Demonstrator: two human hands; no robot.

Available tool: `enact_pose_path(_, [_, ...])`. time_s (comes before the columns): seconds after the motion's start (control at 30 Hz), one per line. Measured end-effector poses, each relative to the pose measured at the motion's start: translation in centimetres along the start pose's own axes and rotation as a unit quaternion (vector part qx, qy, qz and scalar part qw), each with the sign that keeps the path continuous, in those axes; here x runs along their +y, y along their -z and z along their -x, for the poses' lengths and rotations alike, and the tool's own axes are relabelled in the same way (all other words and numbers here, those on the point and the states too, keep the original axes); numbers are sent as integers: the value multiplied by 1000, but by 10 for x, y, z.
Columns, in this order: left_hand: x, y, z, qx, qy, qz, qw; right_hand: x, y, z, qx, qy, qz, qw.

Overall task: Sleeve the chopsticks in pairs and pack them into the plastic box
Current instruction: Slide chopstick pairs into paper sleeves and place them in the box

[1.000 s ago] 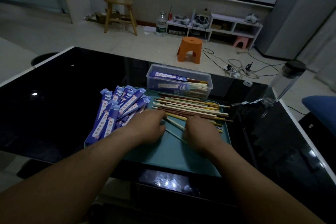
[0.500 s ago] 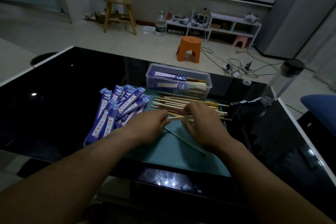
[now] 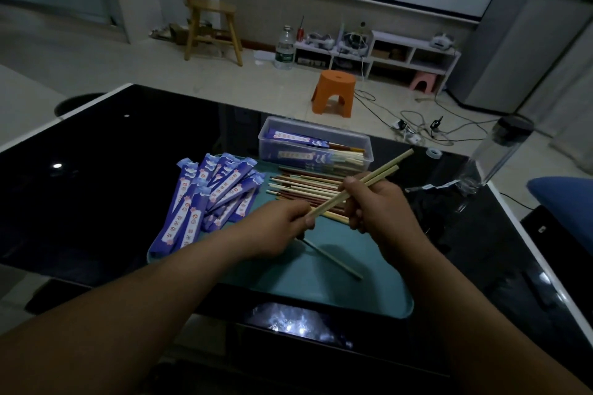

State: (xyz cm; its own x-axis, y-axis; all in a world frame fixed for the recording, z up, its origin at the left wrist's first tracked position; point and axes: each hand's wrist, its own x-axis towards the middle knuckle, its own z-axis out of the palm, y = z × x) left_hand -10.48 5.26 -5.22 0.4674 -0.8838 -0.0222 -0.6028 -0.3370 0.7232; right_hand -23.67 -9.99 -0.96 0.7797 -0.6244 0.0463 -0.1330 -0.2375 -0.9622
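Note:
A pair of pale chopsticks [image 3: 382, 171] slants up to the right above the teal tray [image 3: 321, 285]. My right hand [image 3: 382, 205] grips the pair near its middle. My left hand [image 3: 282, 224] pinches its lower end. Loose pale and brown chopsticks [image 3: 308, 184] lie in a pile on the tray behind my hands. One single chopstick [image 3: 333, 258] lies on the tray below them. Several purple paper sleeves [image 3: 211, 196] are fanned out on the tray's left. The clear plastic box [image 3: 316, 146] stands behind the tray with sleeved pairs inside.
The tray sits on a black glass table [image 3: 106, 170]. A clear bottle with a black cap [image 3: 500, 154] stands at the table's right edge, a torn wrapper [image 3: 433, 186] beside it. An orange stool [image 3: 335, 93] is on the floor beyond.
Both hands rose from the tray, lifting two pale chopsticks out of the pile and bringing them together as a pair tilted up to the right. One chopstick stayed on the tray.

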Motion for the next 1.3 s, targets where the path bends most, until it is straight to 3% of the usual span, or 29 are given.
enact_pose_path(0.17, [2,0,2,-25,-6,-12,1000,-3,0,1,-28,13,24,999])
enact_pose_path(0.3, [11,-3,3,-37,-19,0,999,-8,-4,2,27,134,111,984])
enact_pose_path(0.37, [14,-3,3,-40,-14,13,999,-13,-8,5,12,164,165,972])
enact_pose_path(0.5, [14,-4,5,-47,-11,9,999,-12,-25,8,-70,130,271,951])
enact_pose_path(0.63, [12,-2,3,-31,-11,24,999,-12,-31,2,-39,146,254,955])
enact_pose_path(0.77, [11,0,3,-49,-10,-2,999,-9,-36,-1,-66,119,245,960])
enact_pose_path(0.83, [6,8,0,-1,-17,-35,999,-8,-38,-3,-62,106,240,963])
enact_pose_path(0.9, [-4,24,-5,119,-9,-92,989,-8,-37,-4,-51,102,236,965])
enact_pose_path(0.97, [-21,44,-8,231,34,-199,952,-6,-37,-2,-44,102,229,967])
enact_pose_path(1.0, [-29,54,-8,249,81,-254,931,-6,-36,-1,-42,100,229,967])
enact_pose_path(1.07, [-44,65,-6,221,180,-326,901,-5,-37,1,-39,98,233,967])
enact_pose_path(1.13, [-53,65,-6,193,222,-347,890,-5,-36,2,-38,100,235,966])
enact_pose_path(1.3, [-61,57,-9,196,188,-319,908,-6,-37,5,-43,102,235,966])
